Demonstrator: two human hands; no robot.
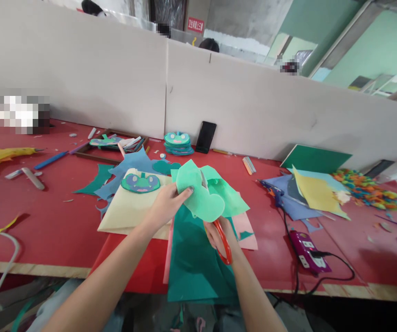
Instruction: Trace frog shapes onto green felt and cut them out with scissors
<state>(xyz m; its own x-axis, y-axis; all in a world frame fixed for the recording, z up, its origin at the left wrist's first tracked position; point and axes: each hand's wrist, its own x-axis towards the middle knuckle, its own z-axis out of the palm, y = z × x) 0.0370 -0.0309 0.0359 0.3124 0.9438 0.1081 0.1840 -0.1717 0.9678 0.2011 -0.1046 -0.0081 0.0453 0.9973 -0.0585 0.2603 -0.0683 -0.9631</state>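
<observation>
Left hand pinches a light green felt sheet by its near left edge, thumb on top and fingers curled beneath, clamped on the felt so it stands lifted and taut above the table rather than lying flat. Right hand is closed through the loops of red-handled scissors, fingers wrapped on the handles; blades run up behind the sheet with a grey tip showing near its middle (whether the blades are parted or shut is hard to tell, the felt hides most of them). The felt already carries a rounded, lobed outline along its lower edge, and the grip keeps that edge turned toward the scissors. Below the hands a dark teal felt sheet hangs over the front edge of the red table, with a pale yellow sheet to the left bearing a finished teal-and-blue felt face. Farther back: a stack of similar felt faces and a black phone leaned against the grey partition. To the right, a blue glue gun and purple power strip.
</observation>
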